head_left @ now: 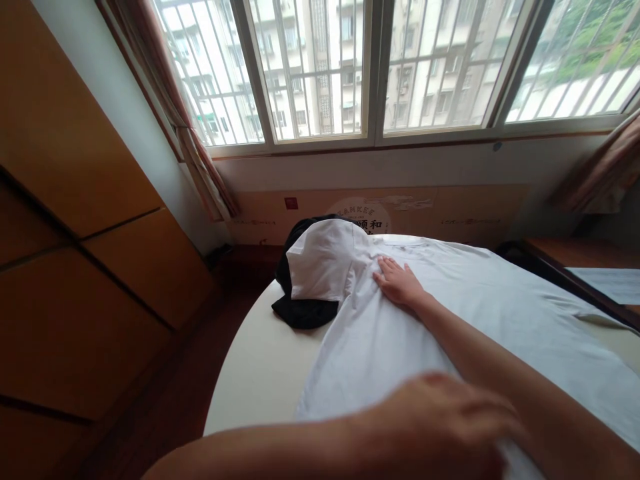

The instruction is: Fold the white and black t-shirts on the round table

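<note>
Head view, only feed I've got: white T-shirt [480,293] is spread over the round table [250,380], covering most of it, one sleeve [320,260] lying on top of a black cloth bundle [305,316]. Bundle's exact type I can't make out. My right hand [399,283] is palm down on the shirt near that sleeve's base, fingers spread, gripping nothing; I read that as weight to keep the fabric from sliding. My left hand [450,410] is nearer the camera, at the bottom of the frame, its forearm coming in from the left and overlapping the right arm in view. It's motion-blurred with fingers curled; white fabric shows by the fingertips, but whether they're pinching it I can't tell. Hands are apart. Wrinkles bunch around the right hand and sleeve seam; the front panel looks flatter, probably because the table backs it. Edges: left rim shows as a curved cream strip beside the shirt, most usable room I see. Far side is tight: shirt reaches the rim, printed cardboard panel [280,212] stands just behind, under the barred window [320,73]. Right side is crowded too, desk [547,252] with a paper sheet [607,283] near the shirt. Wardrobe [85,300] stands well apart at left.
</note>
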The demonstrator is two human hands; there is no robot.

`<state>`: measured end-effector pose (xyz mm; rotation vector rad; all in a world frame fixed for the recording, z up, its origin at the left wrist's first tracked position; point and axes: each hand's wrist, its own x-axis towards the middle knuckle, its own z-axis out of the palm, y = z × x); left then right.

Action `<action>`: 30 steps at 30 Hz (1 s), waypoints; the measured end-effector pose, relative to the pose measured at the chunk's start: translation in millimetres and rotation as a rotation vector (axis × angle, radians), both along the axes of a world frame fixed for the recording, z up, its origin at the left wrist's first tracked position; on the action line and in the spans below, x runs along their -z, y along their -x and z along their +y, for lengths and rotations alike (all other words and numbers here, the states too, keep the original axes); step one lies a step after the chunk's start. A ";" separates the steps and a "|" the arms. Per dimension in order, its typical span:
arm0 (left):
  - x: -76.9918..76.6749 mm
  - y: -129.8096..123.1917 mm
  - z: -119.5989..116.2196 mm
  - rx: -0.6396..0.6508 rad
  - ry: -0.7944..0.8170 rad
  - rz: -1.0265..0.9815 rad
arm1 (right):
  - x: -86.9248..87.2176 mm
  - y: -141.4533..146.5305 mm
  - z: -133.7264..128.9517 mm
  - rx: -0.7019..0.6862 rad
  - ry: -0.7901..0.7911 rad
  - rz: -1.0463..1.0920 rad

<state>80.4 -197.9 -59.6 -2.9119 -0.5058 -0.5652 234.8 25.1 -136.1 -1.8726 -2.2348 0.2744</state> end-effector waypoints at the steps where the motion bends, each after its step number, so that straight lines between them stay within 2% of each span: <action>1: -9.3 7.4 33.9 -0.151 -0.005 -0.057 | 0.2 -1.8 -0.4 0.010 -0.001 0.005; 3: -25.5 29.8 105.3 -0.381 -0.009 -0.145 | 0.5 -3.8 -0.9 0.017 -0.004 0.012; 4: -31.5 43.9 138.8 -0.551 -0.018 -0.211 | 0.6 -4.2 -0.8 0.016 -0.004 0.014; 5: -36.1 59.0 168.8 -0.832 -0.037 -0.295 | 0.5 -4.2 -0.6 0.015 -0.002 0.015; 6: -39.4 74.3 194.1 -1.038 -0.021 -0.315 | 0.4 -4.1 -0.3 0.015 0.000 0.017; 7: -42.0 89.3 214.4 -1.141 0.028 -0.310 | 0.2 -3.9 0.1 0.013 0.001 0.020; 8: -44.4 103.2 229.8 -1.188 0.083 -0.325 | 0.0 -3.7 0.3 0.011 0.001 0.024; 10: -50.3 126.0 249.1 -1.204 0.168 -0.355 | -0.6 -3.6 0.4 0.008 -0.004 0.034; 13: -63.5 144.2 261.0 -1.245 0.199 -0.413 | -1.6 -4.2 -0.4 0.003 -0.013 0.050; 16: -75.1 139.7 262.2 -1.318 0.154 -0.478 | -2.4 -5.1 -0.8 0.002 -0.017 0.054; 18: -75.3 121.4 256.8 -1.224 0.028 -0.472 | -3.1 -4.9 -0.5 0.000 -0.016 0.052; 20: -65.5 91.7 248.1 -0.976 -0.074 -0.372 | -4.0 -3.8 -0.3 -0.003 -0.015 0.049; 21: -56.7 74.2 243.7 -0.824 -0.082 -0.279 | -4.5 -3.1 -0.5 -0.005 -0.016 0.047; 23: -33.2 39.5 237.1 -0.602 -0.017 -0.057 | -5.6 -2.5 -1.3 -0.003 -0.021 0.045; 25: -7.0 12.8 235.2 -0.536 0.038 0.145 | -6.3 -5.7 -2.4 -0.001 -0.023 0.041; 27: 14.8 -1.3 237.8 -0.576 0.052 0.274 | -6.4 -15.7 -3.5 0.004 -0.018 0.032; 30: 29.8 -4.5 247.2 -0.654 0.053 0.342 | -5.8 -45.4 -6.3 0.046 0.007 0.011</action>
